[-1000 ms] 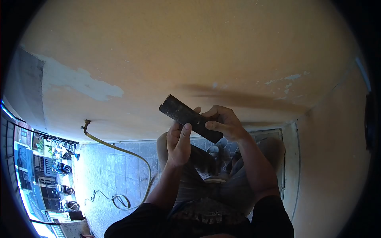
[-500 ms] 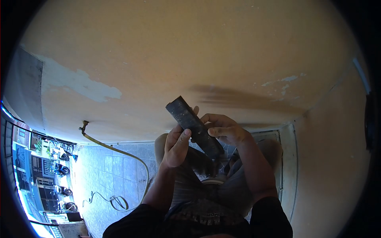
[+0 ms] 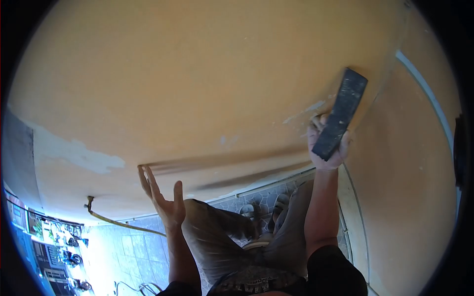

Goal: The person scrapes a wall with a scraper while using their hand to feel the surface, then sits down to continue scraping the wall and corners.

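My right hand [image 3: 335, 155] is closed around the back of a long black sanding block [image 3: 340, 114], which is speckled with pale dust. The block is tilted, its upper end leaning right, and its flat face is turned toward me. Behind it is the tan wall [image 3: 222, 74], close to the corner and beside pale scraped streaks [image 3: 312, 106]. My left hand [image 3: 167, 203] is open with its fingers stretched up, the fingertips right at the lower left part of the wall. Most of the right fingers are hidden behind the block.
A brass tap [image 3: 89, 202] on the wall at lower left feeds a yellowish hose [image 3: 126, 225] that runs over the tiled floor [image 3: 118, 246]. A large peeled patch [image 3: 81, 153] marks the left wall. My knees are close to the wall, and motorbikes [image 3: 69, 257] stand outside.
The sanding block went from between both hands up to the right, now in my right hand alone. My left hand let go and moved left toward the wall, fingers spread.
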Demonstrator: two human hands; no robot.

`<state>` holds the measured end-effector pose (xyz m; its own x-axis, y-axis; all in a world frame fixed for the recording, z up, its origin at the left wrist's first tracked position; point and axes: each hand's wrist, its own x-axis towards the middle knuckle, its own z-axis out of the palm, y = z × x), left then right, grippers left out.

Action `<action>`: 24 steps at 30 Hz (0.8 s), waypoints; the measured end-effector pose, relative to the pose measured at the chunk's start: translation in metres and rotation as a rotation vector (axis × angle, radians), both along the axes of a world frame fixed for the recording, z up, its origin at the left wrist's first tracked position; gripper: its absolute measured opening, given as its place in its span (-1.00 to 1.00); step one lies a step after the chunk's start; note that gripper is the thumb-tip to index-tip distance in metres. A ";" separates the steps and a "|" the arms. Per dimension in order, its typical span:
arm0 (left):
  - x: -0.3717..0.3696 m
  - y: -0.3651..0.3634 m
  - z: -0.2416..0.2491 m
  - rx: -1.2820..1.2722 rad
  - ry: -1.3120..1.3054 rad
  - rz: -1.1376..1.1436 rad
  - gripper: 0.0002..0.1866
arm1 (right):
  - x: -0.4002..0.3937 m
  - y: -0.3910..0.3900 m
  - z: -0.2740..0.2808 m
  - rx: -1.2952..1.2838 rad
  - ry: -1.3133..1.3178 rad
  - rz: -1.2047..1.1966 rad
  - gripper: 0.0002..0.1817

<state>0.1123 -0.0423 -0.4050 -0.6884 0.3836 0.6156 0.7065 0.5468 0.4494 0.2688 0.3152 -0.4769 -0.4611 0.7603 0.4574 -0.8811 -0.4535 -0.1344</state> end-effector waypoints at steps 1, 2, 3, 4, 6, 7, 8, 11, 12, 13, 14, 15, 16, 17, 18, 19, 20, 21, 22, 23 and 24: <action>-0.001 0.001 -0.002 -0.060 -0.009 0.047 -0.03 | 0.007 0.005 0.002 -0.052 -0.006 -0.074 -0.32; -0.002 0.000 -0.004 -0.055 -0.006 0.039 -0.03 | 0.009 0.009 0.002 -0.046 -0.002 -0.081 -0.32; -0.003 -0.001 -0.007 -0.111 0.014 0.058 0.01 | 0.011 0.013 0.001 0.077 -0.318 -0.533 -0.27; -0.004 -0.001 -0.010 -0.169 0.032 0.080 0.05 | 0.012 0.015 -0.001 0.201 -0.635 -0.983 -0.22; -0.004 -0.001 -0.012 -0.165 0.022 0.082 0.06 | 0.003 0.013 -0.015 0.230 -0.669 -1.116 -0.17; -0.005 0.000 -0.013 -0.162 0.025 0.087 0.06 | -0.006 0.007 -0.021 0.200 -0.766 -1.182 -0.18; -0.005 0.001 -0.013 -0.161 0.028 0.094 0.06 | -0.016 0.000 -0.022 0.168 -0.864 -1.246 -0.20; -0.003 0.001 -0.011 -0.156 0.008 0.080 0.07 | -0.043 -0.024 -0.021 0.127 -0.846 -1.143 -0.21; -0.003 0.002 -0.012 -0.159 0.008 0.073 0.07 | -0.045 -0.032 -0.017 0.121 -0.849 -1.148 -0.21; -0.003 0.002 -0.013 -0.153 0.004 0.067 0.07 | -0.044 -0.041 -0.011 0.104 -0.745 -1.087 -0.19; -0.004 0.000 -0.012 -0.152 0.003 0.065 0.08 | -0.047 -0.051 -0.005 0.082 -0.641 -1.020 -0.17; -0.004 -0.001 -0.013 -0.155 0.005 0.068 0.08 | -0.052 -0.058 0.000 0.079 -0.640 -1.017 -0.17; -0.005 -0.001 -0.015 -0.162 0.013 0.062 0.08 | -0.057 -0.064 0.005 0.184 -0.555 -1.119 -0.15; -0.006 -0.001 -0.016 -0.169 0.020 0.055 0.09 | -0.059 -0.067 0.007 0.289 -0.467 -1.220 -0.13; -0.006 -0.001 -0.017 -0.170 0.022 0.055 0.09 | -0.058 -0.069 0.003 0.288 -0.466 -1.220 -0.13; -0.006 -0.001 -0.018 -0.167 0.019 0.051 0.09 | -0.057 -0.072 -0.005 0.403 -0.525 -1.260 -0.14; -0.006 -0.002 -0.018 -0.165 0.017 0.048 0.09 | -0.056 -0.072 -0.010 0.518 -0.583 -1.298 -0.14; -0.006 -0.003 -0.017 -0.166 0.022 0.049 0.09 | -0.055 -0.069 -0.012 0.515 -0.579 -1.297 -0.14; -0.006 -0.003 -0.017 -0.174 0.012 0.049 0.09 | -0.053 -0.062 -0.014 0.497 -0.656 -1.282 -0.12; -0.006 -0.003 -0.017 -0.181 0.001 0.048 0.09 | -0.051 -0.056 -0.015 0.480 -0.732 -1.268 -0.10; -0.006 -0.004 -0.018 -0.177 0.003 0.047 0.09 | -0.051 -0.051 -0.017 0.482 -0.729 -1.271 -0.10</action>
<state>0.1064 -0.0459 -0.4226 -0.7065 0.4535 0.5433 0.6795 0.6494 0.3416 0.2182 0.2644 -0.4936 0.1296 0.6625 0.7377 -0.3201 0.7321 -0.6012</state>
